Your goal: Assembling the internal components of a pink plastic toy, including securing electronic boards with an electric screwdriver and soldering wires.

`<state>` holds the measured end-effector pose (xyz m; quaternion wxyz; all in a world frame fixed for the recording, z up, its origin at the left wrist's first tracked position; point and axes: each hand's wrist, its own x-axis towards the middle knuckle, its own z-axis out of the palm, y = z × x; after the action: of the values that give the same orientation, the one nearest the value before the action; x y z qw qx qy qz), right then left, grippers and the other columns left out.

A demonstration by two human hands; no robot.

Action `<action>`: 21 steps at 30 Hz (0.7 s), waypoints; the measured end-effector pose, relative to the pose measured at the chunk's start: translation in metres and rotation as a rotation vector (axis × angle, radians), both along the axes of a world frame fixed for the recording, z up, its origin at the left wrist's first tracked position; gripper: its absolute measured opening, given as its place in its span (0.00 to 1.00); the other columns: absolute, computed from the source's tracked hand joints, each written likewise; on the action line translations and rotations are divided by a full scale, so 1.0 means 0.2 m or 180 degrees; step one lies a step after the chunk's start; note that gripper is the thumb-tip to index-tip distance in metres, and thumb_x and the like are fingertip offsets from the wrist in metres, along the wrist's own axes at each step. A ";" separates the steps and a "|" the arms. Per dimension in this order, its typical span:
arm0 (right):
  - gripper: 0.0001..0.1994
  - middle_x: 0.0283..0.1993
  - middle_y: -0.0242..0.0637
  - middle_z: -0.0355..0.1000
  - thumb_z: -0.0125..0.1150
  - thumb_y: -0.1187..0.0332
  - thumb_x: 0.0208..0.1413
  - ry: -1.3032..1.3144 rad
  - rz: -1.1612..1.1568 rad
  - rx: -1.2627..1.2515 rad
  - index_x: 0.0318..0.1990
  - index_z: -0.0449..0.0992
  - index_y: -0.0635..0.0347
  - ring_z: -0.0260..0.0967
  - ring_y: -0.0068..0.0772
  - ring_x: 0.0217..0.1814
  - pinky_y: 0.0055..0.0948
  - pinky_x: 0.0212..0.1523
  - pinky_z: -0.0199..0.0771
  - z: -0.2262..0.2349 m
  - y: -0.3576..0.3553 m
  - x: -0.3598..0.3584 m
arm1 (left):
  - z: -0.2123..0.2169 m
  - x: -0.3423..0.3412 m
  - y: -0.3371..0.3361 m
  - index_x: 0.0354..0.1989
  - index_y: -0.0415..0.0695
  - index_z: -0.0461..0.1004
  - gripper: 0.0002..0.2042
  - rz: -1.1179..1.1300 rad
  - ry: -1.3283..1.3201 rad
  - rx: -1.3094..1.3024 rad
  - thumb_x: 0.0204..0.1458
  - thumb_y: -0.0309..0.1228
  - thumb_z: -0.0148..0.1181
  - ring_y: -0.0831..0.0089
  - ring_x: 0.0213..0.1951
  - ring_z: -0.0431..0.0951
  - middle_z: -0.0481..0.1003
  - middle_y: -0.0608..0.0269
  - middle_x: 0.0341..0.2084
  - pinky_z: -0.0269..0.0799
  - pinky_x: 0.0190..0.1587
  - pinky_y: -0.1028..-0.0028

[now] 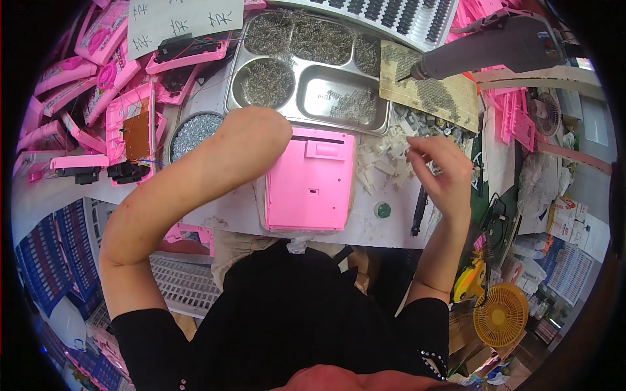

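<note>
A flat pink plastic casing [306,189] lies on the table in front of me, with a slot and a raised block at its far end. My left hand [261,133] is bent over the casing's far left corner, beside the metal tray [297,98]; its fingers are hidden beneath it. Right of the casing is a loose pile of small white plastic parts [391,153]. My right hand [447,173] is at the pile's right side, thumb and forefinger curved and apart, with nothing visible between them. A small green-topped round item [382,210] sits near the casing.
The compartmented tray holds many small metal springs. Left of it stands a bowl of silvery screws [192,133]. An electric screwdriver [489,49] hangs over a board of screws [430,91]. Pink casings with wires [134,124] are heaped at left. A yellow basket [500,316] stands at lower right.
</note>
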<state>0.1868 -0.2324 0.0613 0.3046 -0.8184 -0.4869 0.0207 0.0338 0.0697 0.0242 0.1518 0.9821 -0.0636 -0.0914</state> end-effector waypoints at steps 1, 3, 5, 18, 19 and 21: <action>0.12 0.37 0.38 0.79 0.67 0.82 0.53 0.0047 -0.0073 0.0045 0.46 0.82 0.66 0.77 0.29 0.36 0.26 0.38 0.76 0.01 0.00 0.01 | 0.00 0.00 0.00 0.25 0.38 0.77 0.11 0.0041 0.0027 -0.0043 0.55 0.33 0.62 0.48 0.32 0.80 0.78 0.46 0.24 0.76 0.37 0.51; 0.15 0.45 0.41 0.79 0.66 0.81 0.56 0.0138 -0.0221 0.0144 0.51 0.80 0.67 0.78 0.30 0.43 0.26 0.44 0.78 0.03 -0.01 0.04 | 0.03 -0.02 0.03 0.28 0.39 0.77 0.10 0.0329 -0.0058 -0.0171 0.53 0.34 0.65 0.49 0.34 0.81 0.78 0.48 0.24 0.76 0.39 0.52; 0.19 0.41 0.38 0.80 0.67 0.79 0.57 0.0434 -0.0536 0.1514 0.56 0.77 0.67 0.78 0.30 0.41 0.28 0.44 0.77 0.02 0.08 0.09 | 0.05 -0.07 0.08 0.30 0.39 0.78 0.10 0.0888 -0.0278 -0.0164 0.52 0.34 0.68 0.50 0.36 0.81 0.78 0.51 0.26 0.76 0.41 0.53; 0.28 0.51 0.51 0.77 0.65 0.67 0.63 0.2158 0.1010 0.1793 0.66 0.66 0.74 0.78 0.40 0.51 0.36 0.51 0.78 0.16 0.60 0.26 | -0.10 -0.46 0.17 0.36 0.43 0.76 0.06 0.1588 -0.0433 0.0002 0.56 0.30 0.65 0.53 0.36 0.79 0.74 0.56 0.35 0.75 0.38 0.58; 0.28 0.43 0.46 0.79 0.65 0.67 0.63 0.2132 0.0861 0.1890 0.65 0.66 0.76 0.78 0.37 0.44 0.35 0.47 0.78 0.14 0.59 0.21 | -0.13 -0.47 0.19 0.37 0.43 0.75 0.06 0.1396 -0.0402 -0.0031 0.57 0.31 0.64 0.52 0.36 0.79 0.74 0.56 0.34 0.74 0.38 0.58; 0.27 0.43 0.45 0.78 0.65 0.68 0.63 0.2076 0.0707 0.1825 0.65 0.66 0.75 0.78 0.36 0.44 0.34 0.47 0.78 0.14 0.55 0.09 | -0.14 -0.48 0.20 0.37 0.42 0.75 0.07 0.1431 -0.0517 0.0013 0.57 0.31 0.64 0.51 0.36 0.79 0.74 0.55 0.35 0.74 0.38 0.58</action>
<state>0.2042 -0.1218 0.0883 0.6526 -0.5944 -0.4364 0.1745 -0.0618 0.1091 -0.0047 0.1606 0.9760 0.1449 0.0239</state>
